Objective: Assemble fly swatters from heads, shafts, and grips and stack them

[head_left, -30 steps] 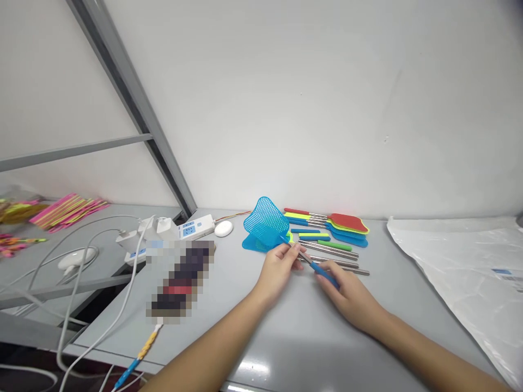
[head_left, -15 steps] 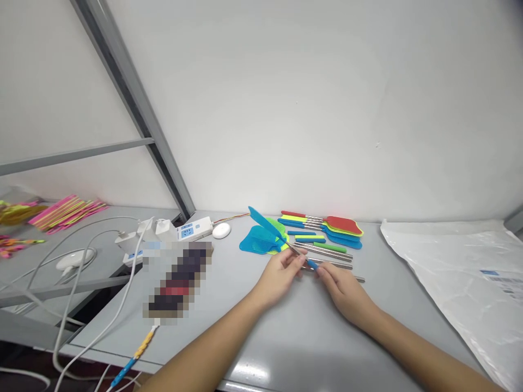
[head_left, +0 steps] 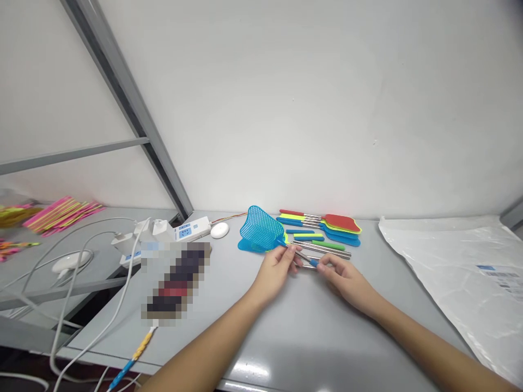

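A blue fly swatter (head_left: 263,227) with a mesh head and a metal rod is held between both hands above the table. My left hand (head_left: 278,269) is closed round the rod just below the head. My right hand (head_left: 343,277) pinches the blue handle (head_left: 314,263) at the rod's other end. Behind my hands lie loose metal rods (head_left: 337,252) and several loose handles, among them a green handle (head_left: 329,245). Another blue swatter head (head_left: 248,246) lies partly hidden under the held one.
Stacked fly swatters with red, yellow and blue heads (head_left: 341,223) lie near the wall. A white plastic bag (head_left: 453,272) covers the right side. To the left are a power strip (head_left: 192,231), a round white device (head_left: 219,230), a blurred-out phone-like object (head_left: 175,288) and cables.
The held swatter has turned about its rod, so its mesh head now faces me rather than showing edge-on. Both hands stay near the same place, with the right fingers shifted slightly.
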Demonstrator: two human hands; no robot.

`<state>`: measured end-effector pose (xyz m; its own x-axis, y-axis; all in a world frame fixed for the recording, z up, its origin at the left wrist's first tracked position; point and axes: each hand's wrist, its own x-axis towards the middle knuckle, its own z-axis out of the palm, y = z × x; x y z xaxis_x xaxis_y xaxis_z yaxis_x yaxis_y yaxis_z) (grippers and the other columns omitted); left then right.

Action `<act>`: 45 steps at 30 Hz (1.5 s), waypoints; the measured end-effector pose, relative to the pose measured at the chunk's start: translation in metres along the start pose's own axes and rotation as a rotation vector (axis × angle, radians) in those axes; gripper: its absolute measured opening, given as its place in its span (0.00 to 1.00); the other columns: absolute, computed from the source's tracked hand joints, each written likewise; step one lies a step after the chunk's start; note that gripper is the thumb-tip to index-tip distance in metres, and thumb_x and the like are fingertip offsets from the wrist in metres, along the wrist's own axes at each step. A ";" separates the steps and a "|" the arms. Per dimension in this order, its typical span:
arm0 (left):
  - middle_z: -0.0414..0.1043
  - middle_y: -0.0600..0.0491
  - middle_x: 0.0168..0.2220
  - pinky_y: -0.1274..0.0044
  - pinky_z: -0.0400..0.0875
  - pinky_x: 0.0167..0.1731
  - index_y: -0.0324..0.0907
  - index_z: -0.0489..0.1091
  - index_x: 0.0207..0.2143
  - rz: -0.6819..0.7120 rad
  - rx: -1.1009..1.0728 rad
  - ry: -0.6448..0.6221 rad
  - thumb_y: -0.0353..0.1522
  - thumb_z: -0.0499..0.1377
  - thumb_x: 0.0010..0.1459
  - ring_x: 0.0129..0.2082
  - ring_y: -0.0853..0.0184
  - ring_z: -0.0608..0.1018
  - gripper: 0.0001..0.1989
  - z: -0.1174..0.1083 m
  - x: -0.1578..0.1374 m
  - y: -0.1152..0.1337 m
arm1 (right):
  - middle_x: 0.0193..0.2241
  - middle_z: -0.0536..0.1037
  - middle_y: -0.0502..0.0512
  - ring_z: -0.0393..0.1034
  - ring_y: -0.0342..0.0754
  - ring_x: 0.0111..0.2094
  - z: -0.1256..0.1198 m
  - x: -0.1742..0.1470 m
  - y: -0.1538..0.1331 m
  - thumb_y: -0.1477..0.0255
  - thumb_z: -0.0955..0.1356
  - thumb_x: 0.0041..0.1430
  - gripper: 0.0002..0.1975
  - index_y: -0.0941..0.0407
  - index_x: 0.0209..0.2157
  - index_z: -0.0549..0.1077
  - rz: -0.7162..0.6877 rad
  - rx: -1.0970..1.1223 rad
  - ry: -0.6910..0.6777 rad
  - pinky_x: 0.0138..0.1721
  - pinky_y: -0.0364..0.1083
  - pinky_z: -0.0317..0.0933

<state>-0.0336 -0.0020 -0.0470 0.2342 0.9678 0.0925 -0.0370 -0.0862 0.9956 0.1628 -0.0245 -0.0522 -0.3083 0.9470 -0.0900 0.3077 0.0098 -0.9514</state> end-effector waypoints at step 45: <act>0.74 0.51 0.37 0.75 0.59 0.36 0.52 0.73 0.46 0.559 1.128 -0.196 0.39 0.48 0.64 0.36 0.62 0.72 0.16 -0.009 0.058 0.048 | 0.50 0.66 0.55 0.57 0.57 0.53 -0.046 0.004 -0.010 0.72 0.67 0.59 0.17 0.41 0.48 0.70 -0.682 -1.146 1.028 0.57 0.62 0.42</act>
<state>-0.0309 0.0526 0.0060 0.5967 0.6919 0.4065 0.6436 -0.7152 0.2725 0.2002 -0.0064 -0.0295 -0.1208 0.4694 0.8747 0.9678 0.2516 -0.0014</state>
